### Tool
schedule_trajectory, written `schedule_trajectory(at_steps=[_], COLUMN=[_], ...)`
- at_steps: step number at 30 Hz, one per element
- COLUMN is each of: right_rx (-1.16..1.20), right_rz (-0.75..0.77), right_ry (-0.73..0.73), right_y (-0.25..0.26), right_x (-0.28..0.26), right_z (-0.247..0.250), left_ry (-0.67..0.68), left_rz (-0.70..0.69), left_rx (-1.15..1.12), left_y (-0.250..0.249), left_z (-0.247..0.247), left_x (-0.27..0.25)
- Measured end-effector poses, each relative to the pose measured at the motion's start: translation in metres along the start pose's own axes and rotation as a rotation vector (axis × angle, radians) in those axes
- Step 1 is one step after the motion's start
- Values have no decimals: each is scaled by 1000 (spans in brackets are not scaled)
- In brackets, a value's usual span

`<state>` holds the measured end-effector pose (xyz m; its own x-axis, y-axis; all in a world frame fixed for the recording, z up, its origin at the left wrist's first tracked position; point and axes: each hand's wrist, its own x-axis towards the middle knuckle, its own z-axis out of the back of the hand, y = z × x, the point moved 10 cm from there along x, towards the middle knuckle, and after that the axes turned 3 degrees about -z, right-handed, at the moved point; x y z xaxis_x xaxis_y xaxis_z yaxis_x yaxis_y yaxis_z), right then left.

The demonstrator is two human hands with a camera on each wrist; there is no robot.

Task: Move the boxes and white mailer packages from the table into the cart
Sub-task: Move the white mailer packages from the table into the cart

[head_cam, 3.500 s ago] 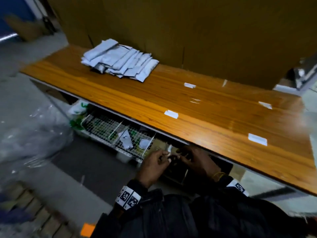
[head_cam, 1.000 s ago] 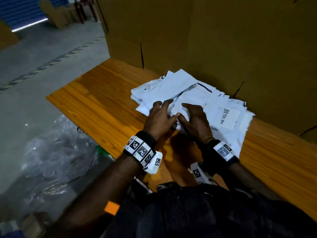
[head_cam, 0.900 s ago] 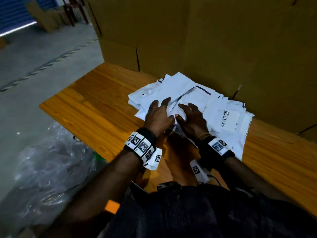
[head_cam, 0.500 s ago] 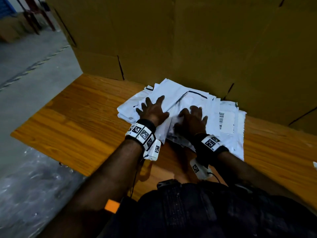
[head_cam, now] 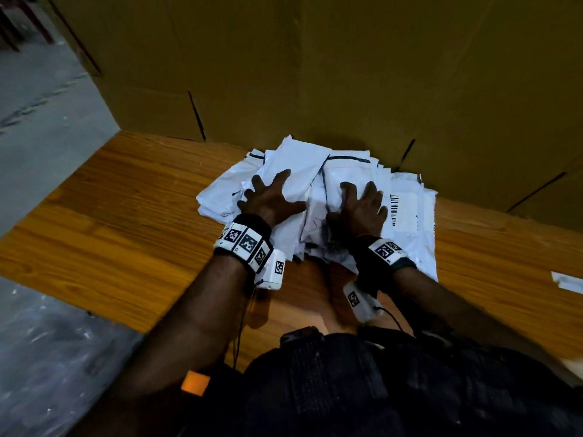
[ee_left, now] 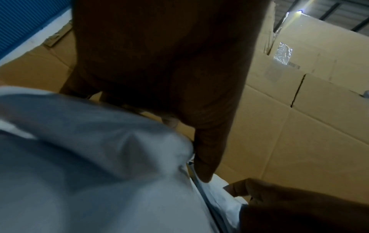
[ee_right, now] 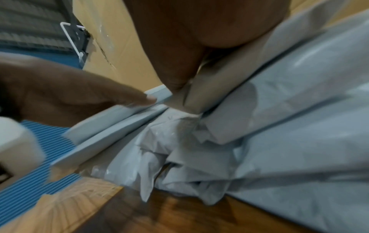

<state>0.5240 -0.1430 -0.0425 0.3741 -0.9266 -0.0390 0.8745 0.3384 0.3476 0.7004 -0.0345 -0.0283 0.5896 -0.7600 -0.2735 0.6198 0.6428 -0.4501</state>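
A loose pile of white mailers (head_cam: pixel 299 159) lies on the wooden table (head_cam: pixel 126 216), pushed up against a cardboard wall (head_cam: pixel 347 74). My left hand (head_cam: pixel 271 197) rests flat on the left side of the pile with its fingers spread. My right hand (head_cam: pixel 359 206) lies on the middle of the pile, its fingertips slightly bent. In the right wrist view its thumb (ee_right: pixel 175 71) presses on a folded mailer (ee_right: pixel 279 126), and my left hand (ee_right: pixel 69 94) touches a mailer edge beside it. The left wrist view shows the crumpled mailers (ee_left: pixel 79 157) under my palm. No cart or boxes are in view.
Clear plastic sheeting (head_cam: pixel 47 357) lies on the grey floor to the left, below the table's front edge. A small white label (head_cam: pixel 568 280) sticks to the table at the far right. Tall cardboard panels (ee_left: pixel 299 110) close off the back.
I have come from the wire basket under the table to the mailer pile. In the last second both hands slid further onto the pile and spread apart.
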Motion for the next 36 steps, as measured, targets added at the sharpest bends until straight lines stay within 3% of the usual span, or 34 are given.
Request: schedule_trajectory(at_steps=[6, 10, 21, 28, 36], right_rx=[-96, -121, 319, 374, 349], right_rz=[6, 22, 63, 69, -43], right_ry=[7, -26, -116, -130, -79], right_y=[-1, -5, -30, -73, -149], right_x=[6, 7, -37, -96, -148], right_z=[6, 17, 63, 70, 67], left_ry=[-7, -95, -344, -200, -63], left_rz=[-35, -37, -178, -339, -402], left_rx=[9, -65, -305, -426, -431], left_y=[-3, -2, -24, -53, -69], left_z=[-2, 7, 34, -23, -90], left_x=[-8, -14, -56, -98, -135])
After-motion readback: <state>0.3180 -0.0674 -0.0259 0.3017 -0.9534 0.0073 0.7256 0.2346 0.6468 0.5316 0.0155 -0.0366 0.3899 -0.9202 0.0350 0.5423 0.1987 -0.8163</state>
